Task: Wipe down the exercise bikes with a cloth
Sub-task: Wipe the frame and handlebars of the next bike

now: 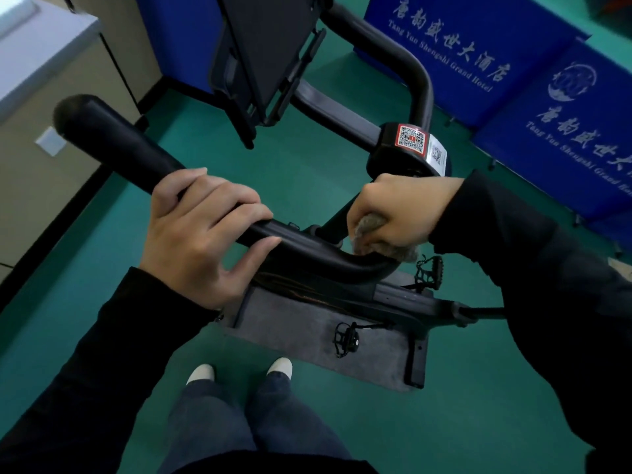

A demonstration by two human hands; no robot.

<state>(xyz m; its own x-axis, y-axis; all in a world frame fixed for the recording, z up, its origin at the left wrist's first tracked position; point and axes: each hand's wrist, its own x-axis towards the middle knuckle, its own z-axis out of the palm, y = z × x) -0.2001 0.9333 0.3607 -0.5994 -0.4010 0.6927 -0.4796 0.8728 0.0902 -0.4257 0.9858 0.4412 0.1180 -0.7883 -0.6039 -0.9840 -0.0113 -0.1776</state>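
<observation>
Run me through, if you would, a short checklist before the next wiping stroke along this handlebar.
1. The black padded handlebar is steadied: ok, the left hand wraps it.
2. The grey fuzzy cloth is held: ok, bunched in the right hand.
3. The cloth lies against the bar: ok, at the bend.
4. The path toward the bar's rounded end is free: not ok, the left hand covers the middle stretch.
5. The cloth is clean and damp: cannot tell.

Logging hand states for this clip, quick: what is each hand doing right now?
Left hand: curled round the black handlebar, gripping it.
Right hand: clenched on the grey cloth at the handlebar's bend.
</observation>
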